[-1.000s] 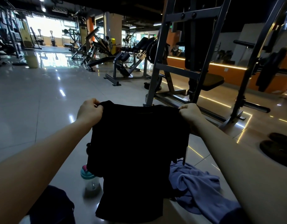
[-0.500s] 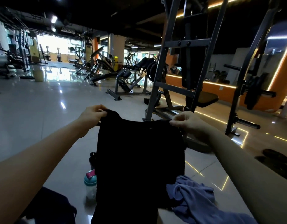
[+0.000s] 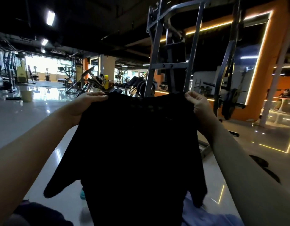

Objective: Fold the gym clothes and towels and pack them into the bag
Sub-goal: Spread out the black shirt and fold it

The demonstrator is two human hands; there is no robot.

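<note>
A black T-shirt [image 3: 137, 152] hangs spread out in front of me, sleeves drooping at both sides. My left hand [image 3: 87, 105] pinches its left shoulder and my right hand [image 3: 197, 105] pinches its right shoulder, both at chest height. A lavender-blue cloth [image 3: 211, 217] lies crumpled at the bottom right, partly hidden by the shirt. A dark bundle [image 3: 41, 214] sits at the bottom left; I cannot tell whether it is the bag.
A teal-capped bottle [image 3: 82, 194] peeks out behind the shirt on the glossy floor [image 3: 26, 121]. A grey steel rack [image 3: 172, 62] stands just beyond the shirt. Black weight plates [image 3: 261, 162] lie on the floor at right. Gym machines fill the background.
Both hands have lifted the shirt higher and spread it wider, so it now hangs fully open. My view has tilted upward, and the shirt covers most of the bottle.
</note>
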